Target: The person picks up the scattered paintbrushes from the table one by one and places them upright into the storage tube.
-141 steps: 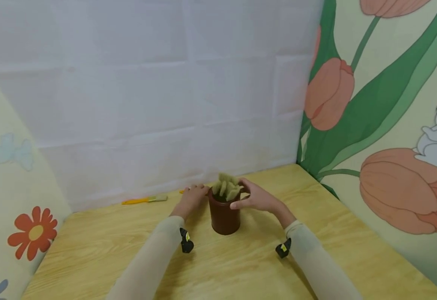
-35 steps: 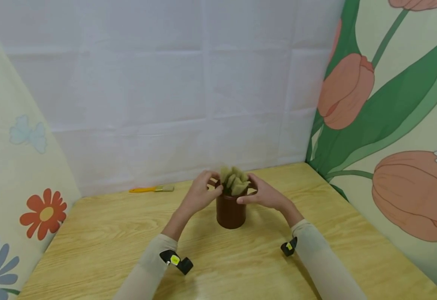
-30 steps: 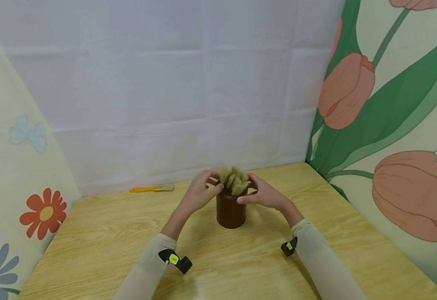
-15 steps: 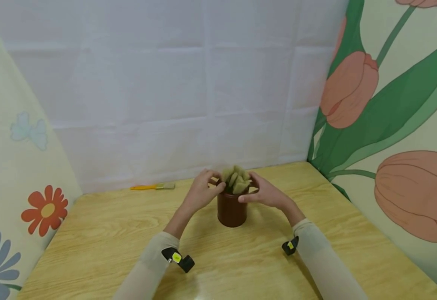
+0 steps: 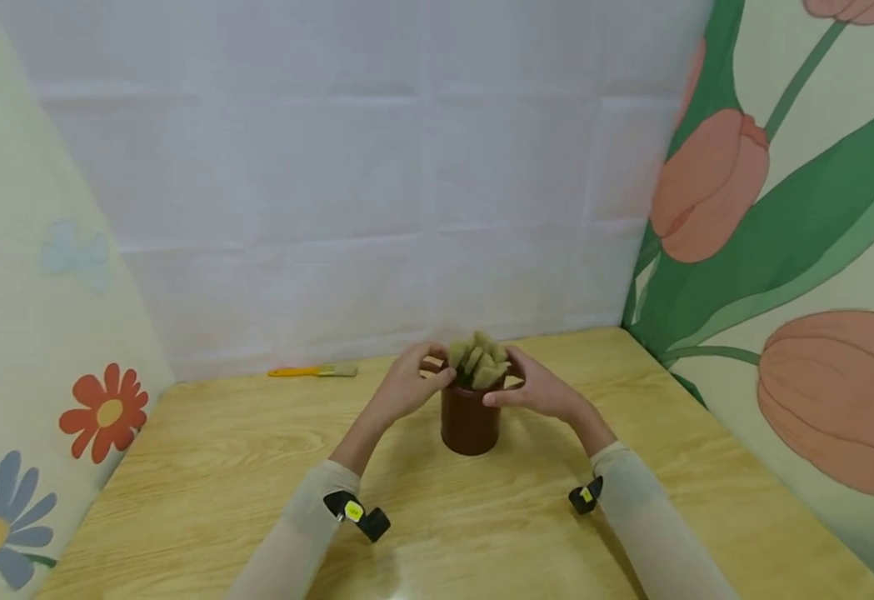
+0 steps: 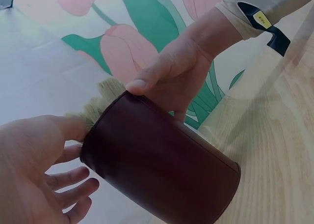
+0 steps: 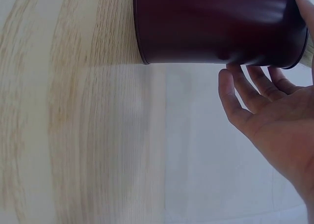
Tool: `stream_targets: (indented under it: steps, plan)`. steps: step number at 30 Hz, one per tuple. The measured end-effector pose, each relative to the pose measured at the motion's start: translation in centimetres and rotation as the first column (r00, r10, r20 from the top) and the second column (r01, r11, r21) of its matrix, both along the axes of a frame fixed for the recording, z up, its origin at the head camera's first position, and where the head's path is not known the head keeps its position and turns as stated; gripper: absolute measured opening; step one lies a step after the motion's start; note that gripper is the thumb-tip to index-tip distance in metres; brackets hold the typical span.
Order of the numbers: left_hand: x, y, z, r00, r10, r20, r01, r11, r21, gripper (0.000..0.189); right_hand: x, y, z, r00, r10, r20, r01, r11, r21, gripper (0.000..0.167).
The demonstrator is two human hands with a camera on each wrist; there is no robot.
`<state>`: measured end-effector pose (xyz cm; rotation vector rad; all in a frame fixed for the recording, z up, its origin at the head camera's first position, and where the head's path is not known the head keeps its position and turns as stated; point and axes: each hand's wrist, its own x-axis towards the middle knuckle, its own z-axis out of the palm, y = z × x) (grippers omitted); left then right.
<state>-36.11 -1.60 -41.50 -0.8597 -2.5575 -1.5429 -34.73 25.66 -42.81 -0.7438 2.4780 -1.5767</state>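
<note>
A dark red-brown cylindrical brush holder (image 5: 470,423) stands on the table, with several paintbrushes (image 5: 479,363) in it, pale bristles up and handles hidden. My right hand (image 5: 543,390) holds the holder's right side, thumb on the front near the rim, fingertips against it in the right wrist view. At the opposite side is my left hand (image 5: 409,382), its fingers bent around the rim. In the left wrist view its thumb touches the bristles and rim, while other fingers (image 6: 76,199) hang beside the holder. Whether it also pinches a bristle I cannot tell.
A paintbrush (image 5: 313,371) with an orange handle lies near the back edge of the wooden table (image 5: 242,492), left of the hands. White cloth (image 5: 332,167) hangs behind. A wall with printed tulips (image 5: 714,183) rises to the right.
Since the oldest frame, my left hand has risen from the table behind-left of the holder to its rim. The orange piece beside that hand is no longer seen. Lately both hands keep their places.
</note>
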Motion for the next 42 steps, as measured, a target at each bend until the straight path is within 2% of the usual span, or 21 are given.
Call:
stream_targets:
  steps: [5,9,13,17,20,22,30,33,35,38,40,42]
  plan:
    - [0.2,-1.0,0.2,0.999,-0.025,-0.043,0.025,1.000,0.003,0.035,0.2,-0.1,0.0,1.000,-0.015,0.003,0.015,1.000,0.011,0.083]
    - [-0.3,-2.3,-0.2,0.994,-0.009,-0.105,0.012,1.000,0.023,0.036,0.3,0.0,0.1,1.000,-0.028,-0.003,0.028,0.999,0.043,0.084]
    - [-2.2,-4.5,-0.9,0.984,0.055,-0.171,-0.051,0.998,0.027,0.036,0.5,0.0,0.2,0.999,-0.041,-0.003,0.041,0.997,0.069,0.085]
    - [-5.0,-7.3,-1.9,0.955,0.152,-0.256,-0.172,0.984,-0.055,0.033,0.5,0.0,0.4,0.999,-0.040,-0.007,0.040,0.996,0.074,0.087]
    - [-6.7,-9.4,-2.7,0.926,0.215,-0.309,-0.275,0.947,-0.168,0.032,0.5,0.0,0.5,0.999,-0.034,-0.008,0.035,0.997,0.070,0.087]
    - [-7.4,-10.6,-3.2,0.918,0.234,-0.320,-0.319,0.916,-0.245,0.032,0.5,-0.1,0.4,0.999,-0.035,-0.008,0.036,0.997,0.067,0.087]
    - [-8.6,-13.4,-5.3,0.914,0.255,-0.315,-0.377,0.820,-0.430,0.040,0.6,-0.1,0.2,0.999,-0.032,0.004,0.032,0.998,0.054,0.087]
    - [-8.8,-14.1,-6.3,0.908,0.242,-0.342,-0.391,0.782,-0.485,0.046,0.5,-0.1,0.0,1.000,-0.028,0.003,0.028,0.999,0.043,0.085]
    - [-8.5,-14.5,-6.5,0.898,0.240,-0.369,-0.414,0.743,-0.526,0.049,0.5,-0.2,-0.1,1.000,-0.025,-0.002,0.025,0.999,0.038,0.084]
    - [-8.0,-14.9,-6.7,0.886,0.250,-0.390,-0.443,0.702,-0.557,0.050,0.4,-0.3,-0.1,1.000,-0.026,-0.009,0.027,0.999,0.039,0.084]
    - [-7.6,-15.0,-6.8,0.892,0.258,-0.370,-0.440,0.682,-0.584,0.048,0.5,-0.3,-0.1,0.999,-0.031,-0.013,0.031,0.999,0.039,0.084]
    - [-7.4,-15.0,-7.3,0.901,0.259,-0.347,-0.426,0.678,-0.599,0.046,0.5,-0.3,-0.1,0.999,-0.032,-0.013,0.033,0.999,0.040,0.084]
